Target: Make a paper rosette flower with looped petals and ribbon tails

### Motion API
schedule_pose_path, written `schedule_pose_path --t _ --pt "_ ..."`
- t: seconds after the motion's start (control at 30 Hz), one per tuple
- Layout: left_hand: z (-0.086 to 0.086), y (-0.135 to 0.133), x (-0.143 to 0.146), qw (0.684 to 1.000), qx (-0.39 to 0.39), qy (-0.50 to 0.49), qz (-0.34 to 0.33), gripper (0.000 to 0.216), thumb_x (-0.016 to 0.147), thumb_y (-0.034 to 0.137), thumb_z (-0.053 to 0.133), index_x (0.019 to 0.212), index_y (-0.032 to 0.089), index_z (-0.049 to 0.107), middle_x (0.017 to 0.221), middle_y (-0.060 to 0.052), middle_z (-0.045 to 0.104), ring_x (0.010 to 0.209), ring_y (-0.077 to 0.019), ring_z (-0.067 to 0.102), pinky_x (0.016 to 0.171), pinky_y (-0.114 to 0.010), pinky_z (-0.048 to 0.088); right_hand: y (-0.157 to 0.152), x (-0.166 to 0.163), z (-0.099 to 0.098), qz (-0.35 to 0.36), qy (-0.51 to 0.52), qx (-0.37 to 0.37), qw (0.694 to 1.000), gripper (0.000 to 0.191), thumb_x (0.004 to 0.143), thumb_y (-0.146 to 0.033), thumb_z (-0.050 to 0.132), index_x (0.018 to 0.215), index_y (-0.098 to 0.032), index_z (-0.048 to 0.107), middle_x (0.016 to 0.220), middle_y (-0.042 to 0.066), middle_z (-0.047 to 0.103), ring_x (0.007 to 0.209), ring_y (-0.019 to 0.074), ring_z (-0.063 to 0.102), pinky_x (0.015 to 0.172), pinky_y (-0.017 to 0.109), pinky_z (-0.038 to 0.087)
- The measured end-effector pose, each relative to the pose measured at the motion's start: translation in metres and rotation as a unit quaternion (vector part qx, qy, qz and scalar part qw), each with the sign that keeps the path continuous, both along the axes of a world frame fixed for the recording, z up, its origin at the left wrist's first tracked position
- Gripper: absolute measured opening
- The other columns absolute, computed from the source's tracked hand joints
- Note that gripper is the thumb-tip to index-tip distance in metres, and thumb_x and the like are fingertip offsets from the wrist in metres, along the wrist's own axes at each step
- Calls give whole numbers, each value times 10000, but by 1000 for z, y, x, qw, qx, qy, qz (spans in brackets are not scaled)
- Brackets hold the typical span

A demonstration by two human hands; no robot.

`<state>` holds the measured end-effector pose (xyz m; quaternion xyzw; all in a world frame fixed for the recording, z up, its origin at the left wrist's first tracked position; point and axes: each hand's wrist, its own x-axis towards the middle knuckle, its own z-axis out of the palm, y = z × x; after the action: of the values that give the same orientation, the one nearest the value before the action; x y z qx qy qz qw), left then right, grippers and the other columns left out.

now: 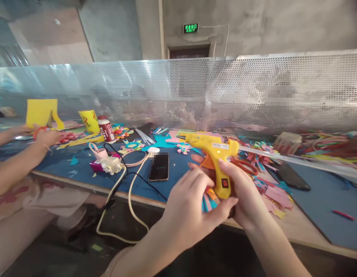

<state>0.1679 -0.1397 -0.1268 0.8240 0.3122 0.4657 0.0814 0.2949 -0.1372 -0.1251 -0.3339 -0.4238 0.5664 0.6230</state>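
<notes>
A yellow hot glue gun (221, 148) with an orange trigger points left above the table. My right hand (247, 188) is closed around its handle, thumb on the back. Closed against the handle's front and lower end is my left hand (190, 200), fingers curled and thumb stretched beneath; its hidden fingertips leave the exact grip unclear. A clear glue stick (261, 152) sticks out of the gun's rear. Orange, pink and blue paper strips (208, 202) show between my left fingers and thumb; whether they are held is unclear. Beyond the nozzle lies a paper flower (184, 148).
A phone (158, 167) and looping cables (130, 192) lie left of my hands. Further left stand a red-capped bottle (106, 130) and yellow roll (89, 121). Another person's hands (47, 136) hold orange scissors at yellow paper (41, 111). A perforated metal panel (166, 92) backs the table.
</notes>
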Motion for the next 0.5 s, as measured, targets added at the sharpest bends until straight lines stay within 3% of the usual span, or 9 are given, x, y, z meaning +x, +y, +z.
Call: schedule_pose_path --t 0.07,0.13,0.2,0.27,0.37,0.5 --pt "-6 11 -14 992 -99 -4 -74 221 888 309 441 723 183 517 707 -9 552 649 -125 526 599 -244 431 -7 2 -5 -49 6 -21 999 378 785 -427 570 1102 -223 585 981 61 686 788 238 662 610 317 535" --pt "-18 25 -25 989 -145 -2 -24 317 922 281 360 648 185 488 633 13 503 587 -111 503 567 -233 408 -18 3 -8 -87 -4 -45 995 359 795 -453 546 1080 -237 578 767 31 676 539 180 610 404 251 450" --pt "-33 39 -31 988 -148 35 41 267 892 255 422 643 183 489 641 21 494 572 -110 490 554 -234 392 -30 6 -10 -75 -20 -66 995 329 807 -475 520 1029 -240 584 575 -10 568 381 126 471 276 203 273" --pt "-49 49 -33 983 -161 76 49 149 848 225 496 708 184 530 725 18 533 575 -103 504 557 -227 401 -39 7 -12 -32 -20 -71 997 314 791 -491 535 963 -234 591 497 -41 446 338 94 369 275 190 188" --pt "-65 57 -34 975 -196 96 42 38 817 224 550 821 193 574 856 8 568 562 -88 526 588 -229 436 -42 9 -19 7 -7 -77 997 339 733 -508 590 880 -202 591 500 -59 385 342 65 318 343 203 237" --pt "-70 63 -38 965 -233 110 42 57 795 231 589 846 207 599 869 3 625 568 -108 541 592 -242 449 -38 15 -35 -39 -64 -133 988 361 700 -523 645 647 -183 534 507 -43 416 384 69 370 386 210 288"
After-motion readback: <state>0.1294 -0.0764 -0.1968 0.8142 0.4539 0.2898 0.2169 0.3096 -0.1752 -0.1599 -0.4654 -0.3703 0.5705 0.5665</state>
